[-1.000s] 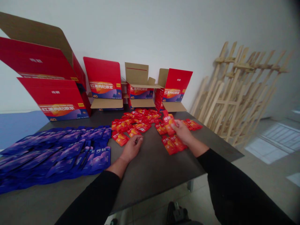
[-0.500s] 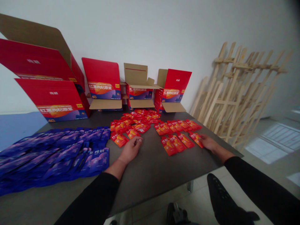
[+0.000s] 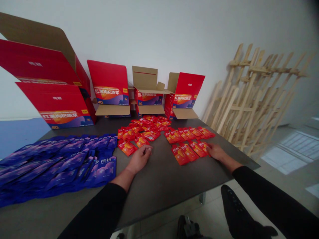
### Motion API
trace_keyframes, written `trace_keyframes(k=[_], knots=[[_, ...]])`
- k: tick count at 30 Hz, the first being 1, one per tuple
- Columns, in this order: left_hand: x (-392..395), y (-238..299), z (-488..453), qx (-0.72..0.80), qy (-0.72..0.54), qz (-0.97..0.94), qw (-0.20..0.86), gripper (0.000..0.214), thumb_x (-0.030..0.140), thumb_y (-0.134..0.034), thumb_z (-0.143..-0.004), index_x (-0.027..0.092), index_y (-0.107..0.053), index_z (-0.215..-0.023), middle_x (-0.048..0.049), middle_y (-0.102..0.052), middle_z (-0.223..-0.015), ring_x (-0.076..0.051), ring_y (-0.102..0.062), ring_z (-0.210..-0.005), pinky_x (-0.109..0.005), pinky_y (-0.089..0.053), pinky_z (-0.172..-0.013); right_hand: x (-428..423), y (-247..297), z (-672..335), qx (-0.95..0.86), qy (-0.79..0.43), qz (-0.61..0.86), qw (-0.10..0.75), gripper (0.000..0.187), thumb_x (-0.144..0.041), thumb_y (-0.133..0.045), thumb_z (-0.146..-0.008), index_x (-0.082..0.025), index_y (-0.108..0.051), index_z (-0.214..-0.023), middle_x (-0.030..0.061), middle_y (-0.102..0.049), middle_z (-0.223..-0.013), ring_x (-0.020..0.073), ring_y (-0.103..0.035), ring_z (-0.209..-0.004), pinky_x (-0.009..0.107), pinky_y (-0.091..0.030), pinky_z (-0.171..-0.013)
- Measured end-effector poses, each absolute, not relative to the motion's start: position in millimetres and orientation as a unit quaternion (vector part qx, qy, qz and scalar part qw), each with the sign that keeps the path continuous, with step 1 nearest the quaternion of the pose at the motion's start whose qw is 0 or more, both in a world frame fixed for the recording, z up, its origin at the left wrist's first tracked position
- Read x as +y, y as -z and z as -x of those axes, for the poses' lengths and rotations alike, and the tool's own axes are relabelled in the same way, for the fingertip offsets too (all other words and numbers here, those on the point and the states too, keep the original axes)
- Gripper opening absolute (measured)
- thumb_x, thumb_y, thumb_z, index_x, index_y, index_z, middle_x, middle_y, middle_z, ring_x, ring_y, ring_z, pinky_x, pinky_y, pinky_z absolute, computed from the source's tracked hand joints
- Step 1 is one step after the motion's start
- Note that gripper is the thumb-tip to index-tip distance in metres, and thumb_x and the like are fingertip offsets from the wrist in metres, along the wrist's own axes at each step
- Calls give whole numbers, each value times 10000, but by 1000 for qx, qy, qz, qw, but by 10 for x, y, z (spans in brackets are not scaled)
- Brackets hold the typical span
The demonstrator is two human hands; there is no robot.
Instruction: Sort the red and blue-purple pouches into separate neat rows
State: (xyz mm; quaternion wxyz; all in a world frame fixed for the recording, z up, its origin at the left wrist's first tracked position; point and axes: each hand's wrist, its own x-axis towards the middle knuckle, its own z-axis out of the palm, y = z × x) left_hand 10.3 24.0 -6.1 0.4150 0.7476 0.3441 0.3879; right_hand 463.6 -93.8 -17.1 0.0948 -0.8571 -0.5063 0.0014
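Note:
My right hand (image 3: 215, 152) pinches the edge of a red pouch (image 3: 203, 147) at the right end of a short front row. That pouch lies against its neighbours in the row, which overlap on the dark table. Behind it runs a second row of red pouches (image 3: 184, 133). Resting on the table, my left hand (image 3: 141, 158) is curled into a loose fist, with nothing visible in it. Just beyond its knuckles lie a single red pouch (image 3: 126, 147) and a loose heap of red pouches (image 3: 147, 125).
Blue pouches (image 3: 67, 162) lie in overlapping rows on the left of the table (image 3: 159, 189). Along the wall stand open red cartons (image 3: 111, 86), with a larger stacked pair (image 3: 57, 103) at the left. Wooden easels (image 3: 246, 99) lean at the right, beyond the table's edge.
My right hand has moved left with the red pouch, closing the gap to the front row. The left hand has stayed in place.

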Motion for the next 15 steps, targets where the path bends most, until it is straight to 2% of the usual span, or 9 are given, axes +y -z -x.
trace_keyframes(k=[3,10,15], knots=[[255,92,-106,344,-388,-747,418,348,495,-524,-928,185,-669,-989,-5,-613,-733,-165,-563,-670,-278,-466,-634,-925,168,-4572,-505,-3,860,70,415,-307,-438,-979,-105,-700,-1230,167,-733,-1179,273,-658,-1151,353,-471,-1032],[264,110,-103,337,-385,-752,415,347,491,-519,-936,185,-673,-992,-10,-621,-739,-168,-569,-673,-280,-469,-632,-916,153,-4507,-529,-12,848,20,461,-327,-362,-1023,-74,-691,-1223,193,-711,-1205,288,-636,-1172,363,-441,-1042],[255,95,-105,339,-386,-750,417,346,497,-522,-931,188,-671,-979,-7,-618,-726,-167,-570,-670,-276,-469,-624,-956,111,-4479,-530,67,843,64,468,-367,-379,-1023,-102,-661,-1288,182,-700,-1195,272,-617,-1180,361,-424,-1040]])
